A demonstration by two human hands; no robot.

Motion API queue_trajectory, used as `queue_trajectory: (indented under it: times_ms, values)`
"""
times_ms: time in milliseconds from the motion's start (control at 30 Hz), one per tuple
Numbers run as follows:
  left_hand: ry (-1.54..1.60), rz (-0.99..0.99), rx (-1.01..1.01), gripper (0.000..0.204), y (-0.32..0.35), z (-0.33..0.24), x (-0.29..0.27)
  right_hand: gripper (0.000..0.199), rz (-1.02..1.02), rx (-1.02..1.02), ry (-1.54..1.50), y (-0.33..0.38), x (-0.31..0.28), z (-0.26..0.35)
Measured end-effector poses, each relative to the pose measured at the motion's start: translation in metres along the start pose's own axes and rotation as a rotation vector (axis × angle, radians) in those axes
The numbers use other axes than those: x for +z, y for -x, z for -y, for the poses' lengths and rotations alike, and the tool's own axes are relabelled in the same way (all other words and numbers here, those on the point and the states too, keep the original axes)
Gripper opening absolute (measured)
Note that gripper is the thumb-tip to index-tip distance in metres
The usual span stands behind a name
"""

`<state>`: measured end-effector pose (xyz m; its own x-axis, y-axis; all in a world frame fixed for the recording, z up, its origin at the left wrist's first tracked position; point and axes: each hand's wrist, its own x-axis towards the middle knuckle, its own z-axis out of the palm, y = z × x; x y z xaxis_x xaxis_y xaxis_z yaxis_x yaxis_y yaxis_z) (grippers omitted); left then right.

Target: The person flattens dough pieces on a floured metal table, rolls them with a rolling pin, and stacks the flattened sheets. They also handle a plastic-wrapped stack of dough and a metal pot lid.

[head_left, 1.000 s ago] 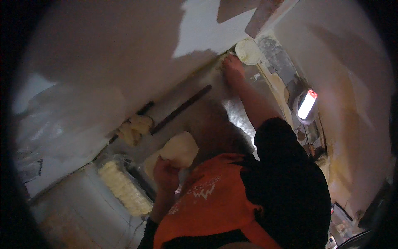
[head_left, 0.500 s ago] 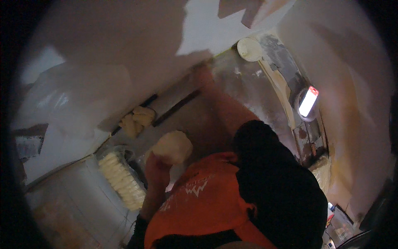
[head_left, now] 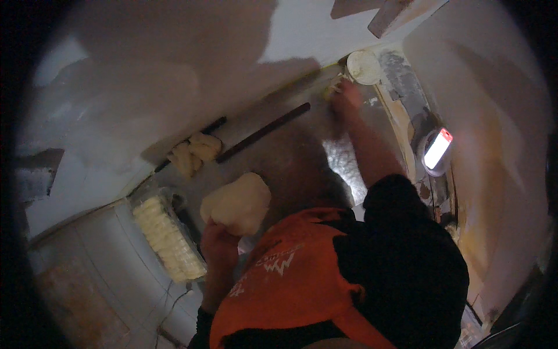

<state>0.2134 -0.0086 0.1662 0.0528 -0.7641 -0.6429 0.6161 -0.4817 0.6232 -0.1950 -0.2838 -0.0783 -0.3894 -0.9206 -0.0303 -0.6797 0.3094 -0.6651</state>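
My left hand point(head_left: 220, 237) pinches the near edge of a flat, roundish sheet of pale dough point(head_left: 241, 203) on the grey work surface. Stretched far forward, my right hand point(head_left: 347, 99) is beside a round cream-coloured container point(head_left: 364, 67). Its fingers are bent around something small and pale that blur keeps me from naming. A long dark rod, like a thin rolling pin point(head_left: 264, 132), lies slantwise beyond the dough. To its left sits a crumpled beige lump point(head_left: 196, 152), either cloth or dough.
Clear plastic wraps a tray of pale rolled pieces point(head_left: 165, 238) at the left. A glowing lamp point(head_left: 437, 149) stands at the right, by the wall. A pale wooden strip point(head_left: 396, 122) runs along the right side. Walls enclose the surface at the back and right.
My right hand has moved away to the right, from beside the dark rod to the round container. My left hand stays on the dough sheet, which lies a little differently.
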Motion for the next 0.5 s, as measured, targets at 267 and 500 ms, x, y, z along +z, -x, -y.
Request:
queue_trajectory:
  times_ms: [267, 500]
  values:
    - [-0.101, 0.063, -0.077, 0.049, -0.035, -0.003, 0.034, 0.033, 0.279, -0.441, 0.366, 0.038, 0.100, 0.068]
    - [-0.316, -0.035, 0.067, 0.051, -0.003, -0.011, 0.024, 0.037, 0.323, -0.343, 0.218, -0.002, 0.039, 0.070]
